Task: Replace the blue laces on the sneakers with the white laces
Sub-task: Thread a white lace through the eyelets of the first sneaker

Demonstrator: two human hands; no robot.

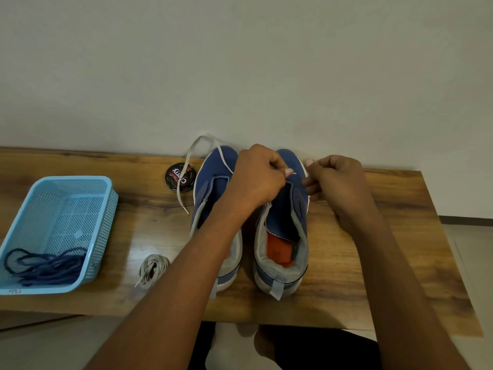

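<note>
both arms stretched forward, left hand [257, 173] and right hand [334, 177] close together, fingers curled in a pinch.

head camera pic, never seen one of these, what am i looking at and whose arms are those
There is no machine here. The single picture comes from a camera worn on a person's head, looking down at their own arms. On the wooden table stand two blue sneakers, the left sneaker and the right sneaker, toes toward the wall. The left hand and right hand pinch a white lace at the right sneaker's front. Its loose end trails over the left sneaker. A blue basket holds the blue laces. A coiled white lace and a polish tin lie nearby.
</note>
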